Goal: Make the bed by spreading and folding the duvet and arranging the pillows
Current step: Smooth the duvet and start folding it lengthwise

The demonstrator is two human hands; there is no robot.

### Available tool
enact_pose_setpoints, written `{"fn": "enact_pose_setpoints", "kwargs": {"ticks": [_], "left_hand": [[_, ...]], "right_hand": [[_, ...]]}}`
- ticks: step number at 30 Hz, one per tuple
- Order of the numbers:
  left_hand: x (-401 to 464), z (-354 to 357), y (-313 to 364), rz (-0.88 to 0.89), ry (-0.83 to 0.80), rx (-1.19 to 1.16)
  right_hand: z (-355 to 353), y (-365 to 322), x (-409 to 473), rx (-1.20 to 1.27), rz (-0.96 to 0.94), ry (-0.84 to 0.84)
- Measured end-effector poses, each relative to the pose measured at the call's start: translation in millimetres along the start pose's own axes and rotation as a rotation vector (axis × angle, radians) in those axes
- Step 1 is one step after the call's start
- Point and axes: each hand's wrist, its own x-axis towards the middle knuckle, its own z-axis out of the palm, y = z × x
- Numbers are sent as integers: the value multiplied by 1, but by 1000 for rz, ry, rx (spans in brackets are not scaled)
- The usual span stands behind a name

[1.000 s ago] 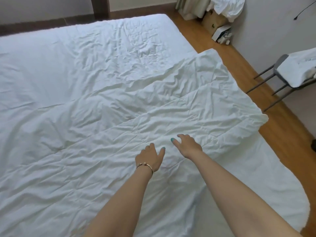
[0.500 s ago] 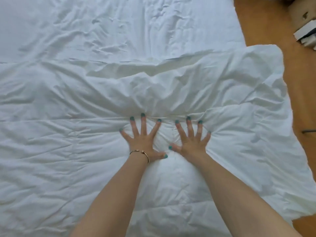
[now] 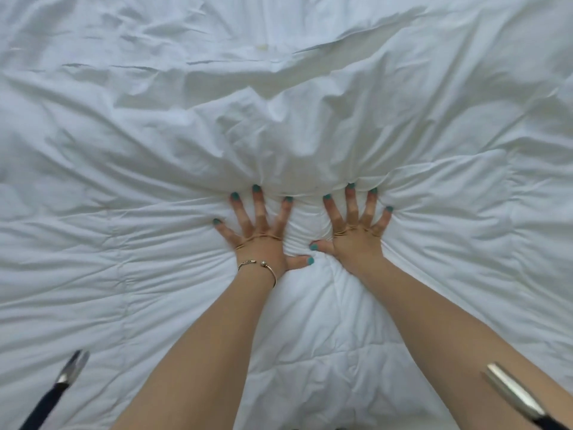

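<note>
The white, creased duvet (image 3: 418,193) fills nearly the whole view. My left hand (image 3: 262,234), with a gold bracelet at the wrist, lies flat on it with its fingers spread wide. My right hand (image 3: 356,231) lies flat beside it, fingers spread too, thumbs almost meeting. Both palms press down into the duvet, and the fabric bunches into a raised ridge just beyond the fingertips. Past that ridge lies the flatter white bed sheet (image 3: 155,29). No pillows are in view.
Two dark cords with metal tips dangle near the camera, the left cord tip (image 3: 69,372) at the lower left and the right cord tip (image 3: 511,391) at the lower right. Only white bedding surrounds my hands.
My hands went from hovering loosely to pressing flat with fingers spread, then pushed forward. The view tilted down and closer, so the floor, chair and boxes left the frame.
</note>
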Motion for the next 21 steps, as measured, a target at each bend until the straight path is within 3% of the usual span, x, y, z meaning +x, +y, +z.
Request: {"fn": "enact_pose_setpoints", "kwargs": {"ticks": [6, 11, 21], "left_hand": [[-1, 19, -5, 66, 215, -103], [16, 49, -9, 79, 490, -82], [24, 62, -11, 97, 635, -29]], "right_hand": [[11, 3, 1, -15, -40, 178], [28, 4, 8, -60, -38, 344], [31, 0, 3, -90, 10, 386]]}}
